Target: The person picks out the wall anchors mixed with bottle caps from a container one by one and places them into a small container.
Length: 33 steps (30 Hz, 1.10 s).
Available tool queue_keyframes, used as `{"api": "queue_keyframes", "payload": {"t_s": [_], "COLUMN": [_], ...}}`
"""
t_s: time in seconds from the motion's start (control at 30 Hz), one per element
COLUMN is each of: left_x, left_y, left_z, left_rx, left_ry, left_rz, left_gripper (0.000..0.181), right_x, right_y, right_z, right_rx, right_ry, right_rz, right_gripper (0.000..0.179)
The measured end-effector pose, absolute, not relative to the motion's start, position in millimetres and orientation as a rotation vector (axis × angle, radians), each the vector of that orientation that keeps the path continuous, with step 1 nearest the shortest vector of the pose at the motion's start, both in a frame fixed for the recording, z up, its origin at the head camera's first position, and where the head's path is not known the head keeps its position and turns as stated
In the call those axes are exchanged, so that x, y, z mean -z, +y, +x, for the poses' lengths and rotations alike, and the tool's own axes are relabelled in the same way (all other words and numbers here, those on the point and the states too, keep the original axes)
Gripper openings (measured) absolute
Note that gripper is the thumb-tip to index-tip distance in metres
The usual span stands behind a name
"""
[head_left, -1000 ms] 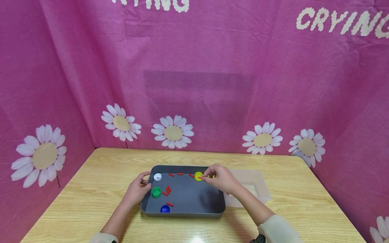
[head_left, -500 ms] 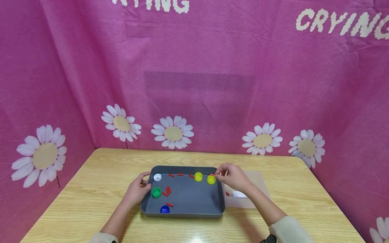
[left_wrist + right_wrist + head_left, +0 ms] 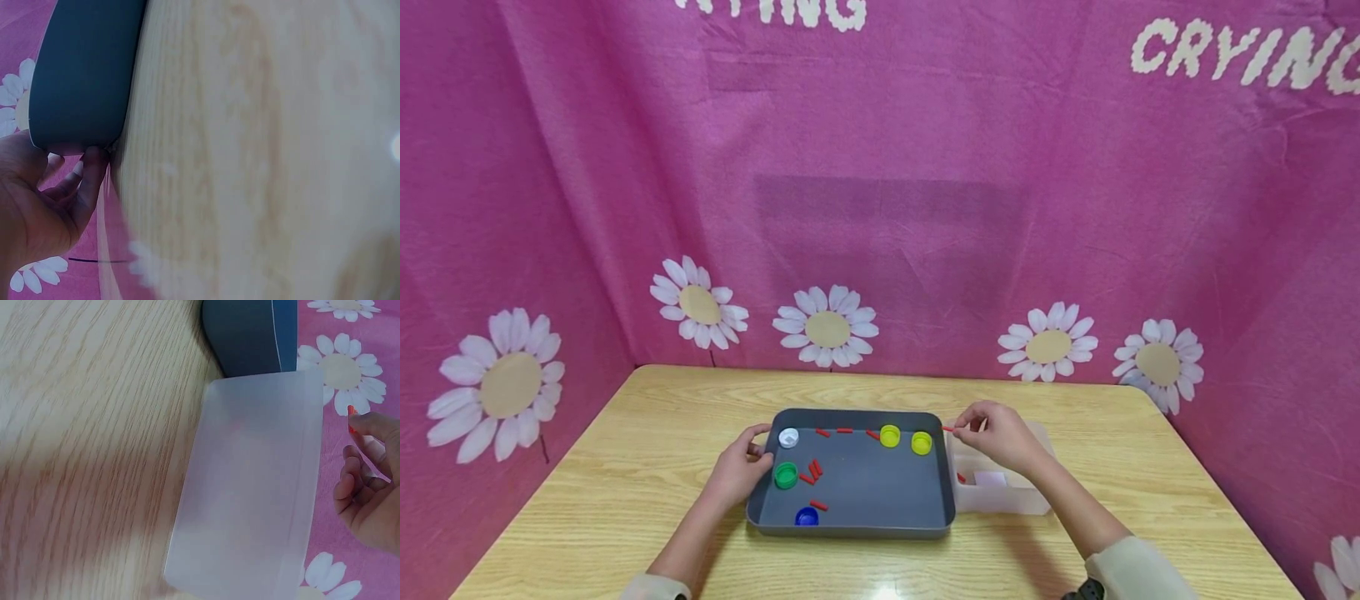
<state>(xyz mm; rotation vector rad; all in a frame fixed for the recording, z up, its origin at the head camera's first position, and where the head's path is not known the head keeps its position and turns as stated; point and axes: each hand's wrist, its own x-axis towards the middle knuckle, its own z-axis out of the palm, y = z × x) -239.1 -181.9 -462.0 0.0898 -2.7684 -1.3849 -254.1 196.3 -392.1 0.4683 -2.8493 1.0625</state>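
A dark grey tray (image 3: 883,492) lies on the table, and my left hand (image 3: 737,473) grips its left side with the thumb at the rim. In the left wrist view the fingers (image 3: 92,181) are against the tray's outer wall. My right hand (image 3: 997,437) pinches a small red stick (image 3: 948,428) between thumb and fingertips, above the left part of a translucent plastic box (image 3: 1000,500). The right wrist view shows the red stick (image 3: 351,417) poking out from the fingertips, higher than the box's rim.
Inside the tray are two yellow caps (image 3: 890,436), a white cap (image 3: 788,437), a green cap (image 3: 786,476) and a blue cap (image 3: 807,517). Several red sticks (image 3: 816,468) lie among them. The box holds a red piece (image 3: 961,478) and a white piece (image 3: 990,478).
My right hand has moved right with the red stick, from over the yellow caps past the tray's right rim to the box. The left hand and tray have stayed in place.
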Motion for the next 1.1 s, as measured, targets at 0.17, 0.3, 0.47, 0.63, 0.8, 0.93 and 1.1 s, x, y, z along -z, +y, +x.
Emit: {"api": "queue_keyframes", "payload": {"t_s": [0.17, 0.3, 0.47, 0.63, 0.8, 0.93, 1.1], "left_x": [462.3, 462.7, 462.4, 461.2, 460.4, 461.3, 463.1], "left_y": [-182.0, -181.9, -182.0, -181.9, -181.2, -181.3, -181.7], "left_z": [-239.4, -239.6, -239.5, -238.7, -238.7, -239.1, -240.1], "left_rx": [1.391, 1.386, 1.393, 1.393, 1.398, 1.393, 1.39], "left_ry": [-2.765, -2.767, -2.766, -2.767, -2.761, -2.762, -2.765], "left_rz": [0.087, 0.088, 0.088, 0.1, 0.083, 0.091, 0.108], "left_gripper": [0.047, 0.048, 0.047, 0.047, 0.047, 0.048, 0.048], "right_x": [395.9, 398.1, 400.2, 403.3, 411.0, 417.2, 420.7], "right_y": [205.7, 212.9, 219.8, 225.4, 230.3, 232.4, 231.6], "right_z": [-255.0, -253.8, -252.7, -253.2, -254.3, -254.4, -254.6], "right_rx": [-1.051, -1.048, -1.049, -1.065, -1.083, -1.088, -1.078], "right_ry": [-2.853, -2.864, -2.872, -2.879, -2.891, -2.901, -2.898], "right_rz": [0.445, 0.406, 0.378, 0.361, 0.32, 0.297, 0.279], "right_gripper": [0.005, 0.006, 0.006, 0.007, 0.007, 0.007, 0.007]}}
